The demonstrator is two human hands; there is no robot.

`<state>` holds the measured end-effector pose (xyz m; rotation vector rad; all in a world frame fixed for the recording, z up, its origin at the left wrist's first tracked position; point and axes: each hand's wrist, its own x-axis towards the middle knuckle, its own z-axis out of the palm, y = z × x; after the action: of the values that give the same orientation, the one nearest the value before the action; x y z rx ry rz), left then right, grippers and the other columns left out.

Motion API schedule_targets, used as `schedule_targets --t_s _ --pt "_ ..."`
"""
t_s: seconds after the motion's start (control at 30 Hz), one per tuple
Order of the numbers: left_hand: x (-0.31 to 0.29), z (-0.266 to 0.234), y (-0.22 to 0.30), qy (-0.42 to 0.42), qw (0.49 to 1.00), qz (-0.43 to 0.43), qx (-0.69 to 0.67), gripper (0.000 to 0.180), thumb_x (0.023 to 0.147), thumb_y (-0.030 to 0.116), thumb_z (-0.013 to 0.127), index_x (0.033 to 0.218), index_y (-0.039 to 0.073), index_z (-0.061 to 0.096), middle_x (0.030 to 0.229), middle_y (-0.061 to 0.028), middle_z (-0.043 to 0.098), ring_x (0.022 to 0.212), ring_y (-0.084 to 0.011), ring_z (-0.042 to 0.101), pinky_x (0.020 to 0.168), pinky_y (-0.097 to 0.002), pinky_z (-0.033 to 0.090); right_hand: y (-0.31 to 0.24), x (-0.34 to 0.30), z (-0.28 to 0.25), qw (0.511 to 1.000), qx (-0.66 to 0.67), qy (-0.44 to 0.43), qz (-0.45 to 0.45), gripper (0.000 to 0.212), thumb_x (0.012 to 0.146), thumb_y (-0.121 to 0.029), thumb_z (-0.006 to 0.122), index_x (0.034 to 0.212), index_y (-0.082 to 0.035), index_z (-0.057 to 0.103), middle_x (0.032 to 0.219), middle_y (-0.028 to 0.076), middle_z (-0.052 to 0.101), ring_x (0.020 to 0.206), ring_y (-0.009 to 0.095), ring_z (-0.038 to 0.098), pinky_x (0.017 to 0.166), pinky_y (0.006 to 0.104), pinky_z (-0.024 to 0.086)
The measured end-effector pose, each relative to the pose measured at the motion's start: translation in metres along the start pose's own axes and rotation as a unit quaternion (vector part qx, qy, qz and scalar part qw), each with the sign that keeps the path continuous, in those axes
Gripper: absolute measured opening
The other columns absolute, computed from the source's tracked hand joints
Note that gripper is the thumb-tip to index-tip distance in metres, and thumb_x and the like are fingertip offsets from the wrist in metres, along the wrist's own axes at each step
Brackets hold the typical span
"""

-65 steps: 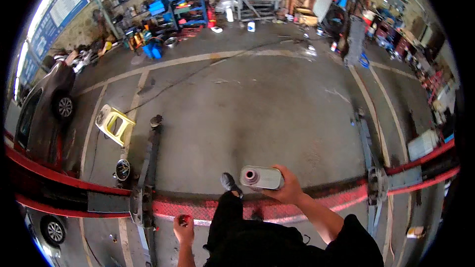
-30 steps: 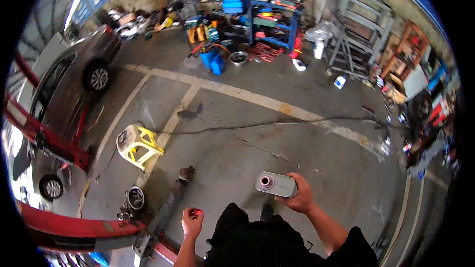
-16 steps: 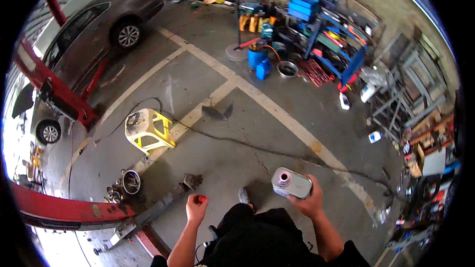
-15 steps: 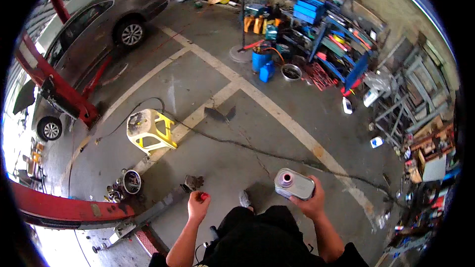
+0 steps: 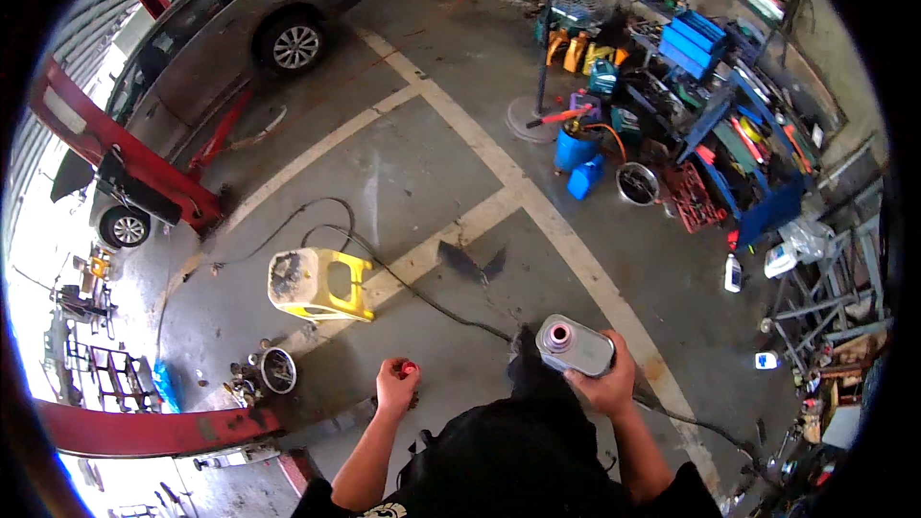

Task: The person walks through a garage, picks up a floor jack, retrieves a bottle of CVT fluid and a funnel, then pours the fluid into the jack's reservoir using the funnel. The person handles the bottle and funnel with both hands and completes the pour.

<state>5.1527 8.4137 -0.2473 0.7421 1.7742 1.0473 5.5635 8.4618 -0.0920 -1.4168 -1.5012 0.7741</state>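
Lower frame, right of centre: your right grip [image 5: 612, 376] clamps the grey can [image 5: 587, 354], open and upright, likely against spills. Left of centre, your left grip [image 5: 394, 390] is closed around a small red cap [image 5: 410, 367].

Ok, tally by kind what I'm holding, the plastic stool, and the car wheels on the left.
Grey oblong metal can, in the right hand: 1
Small red piece, partly hidden in the left hand: 1
Yellow-and-cream plastic stool: 1
Silver-spoked car wheels: 2
Total: 5
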Motion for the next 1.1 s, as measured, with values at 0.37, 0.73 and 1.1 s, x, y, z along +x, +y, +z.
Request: schedule_targets --t_s 0.37,0.73,1.1 --pt "0.194 0.028 0.182 0.121 0.977 -0.024 -0.175 0.03 0.084 -0.002 0.071 0.109 -0.003 0.054 0.091 -0.0114 0.064 0.074 -0.0179 0.064 0.067 -0.0319 0.056 0.008 0.356 0.117 0.983 0.048 -0.156 -0.079 0.071 0.066 -0.02 0.094 0.122 -0.002 0.055 0.11 0.014 0.064 0.1 0.027 0.066 0.087 0.0384 0.053" --pt "0.55 0.064 0.351 0.042 0.996 0.065 -0.047 0.029 0.085 0.002 0.073 0.109 0.0 0.056 0.095 -0.0073 0.066 0.082 -0.0122 0.062 0.074 -0.0264 0.052 -0.01 0.674 0.251 0.977 0.06 -0.102 -0.179 0.072 0.067 -0.015 0.093 0.125 0.0 0.053 0.121 0.018 0.062 0.109 0.03 0.064 0.093 0.0396 0.051" --pt "0.875 0.162 0.526 -0.031 0.998 0.054 -0.01 0.027 0.087 0.006 0.074 0.108 -0.001 0.059 0.096 -0.0084 0.068 0.084 -0.0149 0.065 0.079 -0.0291 0.054 0.069 0.972 0.323 0.995 0.01 -0.074 -0.066 0.074 0.064 -0.015 0.092 0.126 -0.001 0.055 0.116 0.016 0.061 0.106 0.032 0.063 0.093 0.0402 0.05"
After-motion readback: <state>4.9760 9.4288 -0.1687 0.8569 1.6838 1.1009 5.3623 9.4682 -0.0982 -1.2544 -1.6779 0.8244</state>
